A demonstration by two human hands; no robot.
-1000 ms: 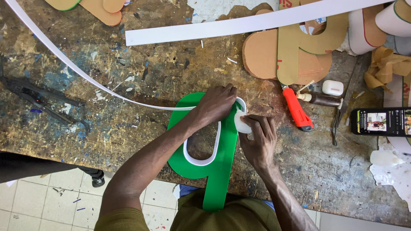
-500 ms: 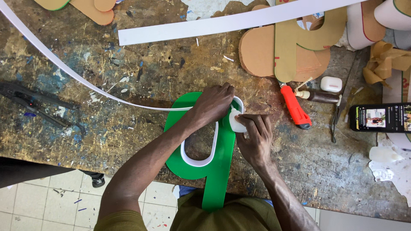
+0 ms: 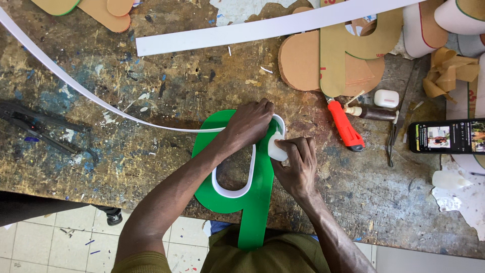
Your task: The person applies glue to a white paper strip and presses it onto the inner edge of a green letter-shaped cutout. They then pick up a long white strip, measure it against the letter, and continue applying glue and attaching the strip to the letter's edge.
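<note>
While the left hand [image 3: 250,124] lies curled, fingers down, on the top of the green letter [image 3: 252,202], pinning the white strip [image 3: 76,86] against the letter's inner edge, the right hand [image 3: 298,164] is closed round a small white bottle [image 3: 277,149], its tip touching the strip at the letter's upper right. Both hands sit at the centre of the frame, almost touching each other. The strip already lines the letter's inner loop and runs from the left hand up to the upper left corner of the frame. The letter lies flat on the worn bench [image 3: 151,131], its long axis vertical in the frame, the stem pointing down and overhanging the bench's lower edge at the person's body. Bare bench lies open to the left of the hands. To the right, near but apart, lie a red knife [image 3: 346,126] and a phone [image 3: 444,136]; a second white strip [image 3: 262,28] and brown cutouts [image 3: 313,60] lie above.
</note>
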